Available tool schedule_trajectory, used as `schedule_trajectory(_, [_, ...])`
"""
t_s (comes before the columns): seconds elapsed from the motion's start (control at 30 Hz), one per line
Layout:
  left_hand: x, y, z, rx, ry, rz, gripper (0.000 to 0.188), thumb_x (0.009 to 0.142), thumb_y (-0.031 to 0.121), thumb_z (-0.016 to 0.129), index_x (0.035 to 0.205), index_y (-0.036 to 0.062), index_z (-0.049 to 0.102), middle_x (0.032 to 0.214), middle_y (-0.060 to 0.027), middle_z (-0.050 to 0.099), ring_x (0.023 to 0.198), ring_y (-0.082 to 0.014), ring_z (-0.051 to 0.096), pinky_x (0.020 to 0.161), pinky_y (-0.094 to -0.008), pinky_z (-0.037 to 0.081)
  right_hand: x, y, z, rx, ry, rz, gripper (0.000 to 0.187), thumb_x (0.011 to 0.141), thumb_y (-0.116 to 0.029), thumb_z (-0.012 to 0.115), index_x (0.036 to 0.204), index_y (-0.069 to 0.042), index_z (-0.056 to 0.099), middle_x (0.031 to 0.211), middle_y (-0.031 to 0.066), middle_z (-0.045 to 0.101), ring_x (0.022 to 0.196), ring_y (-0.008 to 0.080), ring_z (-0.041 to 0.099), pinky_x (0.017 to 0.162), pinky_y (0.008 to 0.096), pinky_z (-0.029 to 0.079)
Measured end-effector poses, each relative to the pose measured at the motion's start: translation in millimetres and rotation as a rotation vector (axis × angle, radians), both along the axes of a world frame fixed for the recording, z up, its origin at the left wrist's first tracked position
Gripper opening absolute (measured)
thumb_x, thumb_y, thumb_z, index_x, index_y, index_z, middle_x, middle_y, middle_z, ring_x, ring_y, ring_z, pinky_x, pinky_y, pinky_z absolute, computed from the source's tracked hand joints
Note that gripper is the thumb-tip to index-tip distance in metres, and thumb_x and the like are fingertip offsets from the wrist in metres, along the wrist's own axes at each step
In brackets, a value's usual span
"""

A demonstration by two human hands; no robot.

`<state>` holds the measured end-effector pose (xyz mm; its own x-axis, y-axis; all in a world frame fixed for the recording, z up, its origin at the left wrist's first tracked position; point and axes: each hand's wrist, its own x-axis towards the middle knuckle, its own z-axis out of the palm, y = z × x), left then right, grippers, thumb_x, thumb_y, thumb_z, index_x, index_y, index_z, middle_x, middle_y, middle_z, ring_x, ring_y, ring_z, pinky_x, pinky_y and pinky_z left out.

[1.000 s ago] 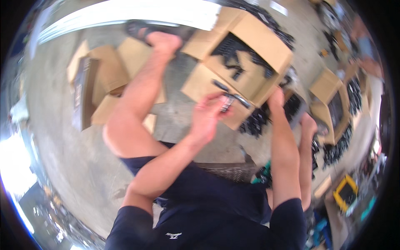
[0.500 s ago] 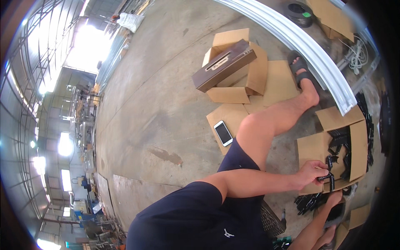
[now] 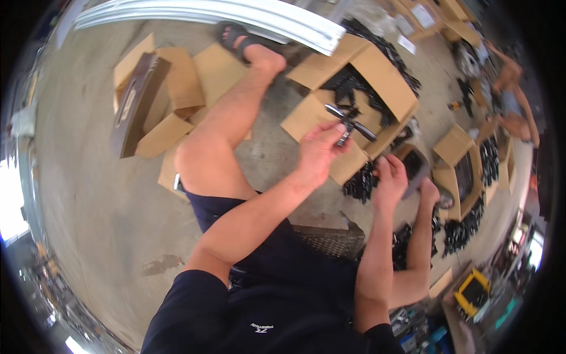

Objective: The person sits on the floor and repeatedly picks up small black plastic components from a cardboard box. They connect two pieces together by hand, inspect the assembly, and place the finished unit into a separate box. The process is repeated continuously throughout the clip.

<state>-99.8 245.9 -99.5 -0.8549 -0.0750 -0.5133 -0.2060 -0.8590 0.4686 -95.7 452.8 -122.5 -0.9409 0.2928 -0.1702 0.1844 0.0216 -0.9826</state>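
Observation:
My left hand point(image 3: 317, 150) pinches a glossy black piece point(image 3: 361, 130) with bar-like arms, roughly cross-shaped; its exact kind does not show. It is held over the open cardboard box point(image 3: 303, 121), where many similar black pieces point(image 3: 348, 82) lie heaped. To the right, my right hand point(image 3: 391, 177) is raised with its fingers curled together just beyond the box's near corner. Whatever it may hold is too small or blurred to make out. Below its fingertips, a pile of black pieces point(image 3: 358, 184) lies on the floor.
White metal profiles point(image 3: 236, 17) run across the far side. A second carton point(image 3: 183, 82) at left bears a long brown box point(image 3: 138, 103). Another person point(image 3: 510, 88) works at far right, near more open cartons point(image 3: 451, 144). A perforated dark crate point(image 3: 330, 239) is close to my legs.
My view has swung right, so the boxes appear further left. The left hand still grips a black piece at the box. My right hand has come up into view, and another person now shows.

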Motion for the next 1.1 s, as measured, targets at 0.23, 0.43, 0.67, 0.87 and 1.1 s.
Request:
schedule_trajectory(0.23, [6, -5, 7, -0.139, -0.057, -0.096, 0.021, 0.099, 0.018, 0.071, 0.116, 0.0053, 0.065, 0.105, -0.0081, 0.076, 0.087, -0.0137, 0.071, 0.078, -0.0281, 0.058, 12, -64, 25, -0.148, 0.013, 0.025, 0.018, 0.094, -0.003, 0.073, 0.111, 0.005, 0.074, 0.091, 0.0041, 0.073, 0.074, 0.0099, 0.065, 0.067, 0.0248, 0.054])
schedule_trajectory(0.43, [7, -4, 6, -0.116, -0.019, -0.049, 0.024, 0.099, 0.019, 0.072, 0.118, 0.0059, 0.065, 0.108, -0.0069, 0.075, 0.09, -0.0129, 0.069, 0.081, -0.0281, 0.057, 6, -96, 30, -0.409, -0.037, -0.088, 0.015, 0.094, -0.003, 0.074, 0.106, 0.005, 0.072, 0.089, 0.0068, 0.072, 0.069, 0.0112, 0.062, 0.061, 0.0249, 0.052])
schedule_trajectory(0.67, [10, -4, 15, -0.104, -0.028, -0.015, 0.024, 0.099, 0.016, 0.071, 0.118, 0.0041, 0.065, 0.105, -0.0056, 0.073, 0.09, -0.0152, 0.069, 0.08, -0.0306, 0.057, -2, -123, 32, -0.365, 0.006, -0.148, 0.016, 0.095, -0.003, 0.073, 0.108, 0.007, 0.072, 0.094, 0.0065, 0.073, 0.075, 0.0094, 0.062, 0.067, 0.0229, 0.051])
schedule_trajectory(0.87, [8, -5, 15, -0.078, -0.005, 0.034, 0.024, 0.099, 0.014, 0.07, 0.119, 0.0029, 0.064, 0.105, -0.007, 0.073, 0.091, -0.0164, 0.069, 0.08, -0.0324, 0.058, 0, -131, 33, -0.333, 0.078, -0.109, 0.018, 0.097, -0.001, 0.069, 0.113, 0.007, 0.072, 0.1, 0.0079, 0.074, 0.081, 0.0095, 0.065, 0.073, 0.0239, 0.053])
schedule_trajectory(1.1, [10, -1, 16, -0.071, 0.033, 0.061, 0.022, 0.095, 0.012, 0.075, 0.112, 0.0022, 0.067, 0.101, -0.0075, 0.074, 0.085, -0.0152, 0.069, 0.075, -0.0314, 0.057, 1, -135, 33, -0.328, 0.078, -0.15, 0.014, 0.097, -0.001, 0.069, 0.109, 0.006, 0.073, 0.097, 0.0073, 0.074, 0.079, 0.0096, 0.065, 0.069, 0.0244, 0.054])
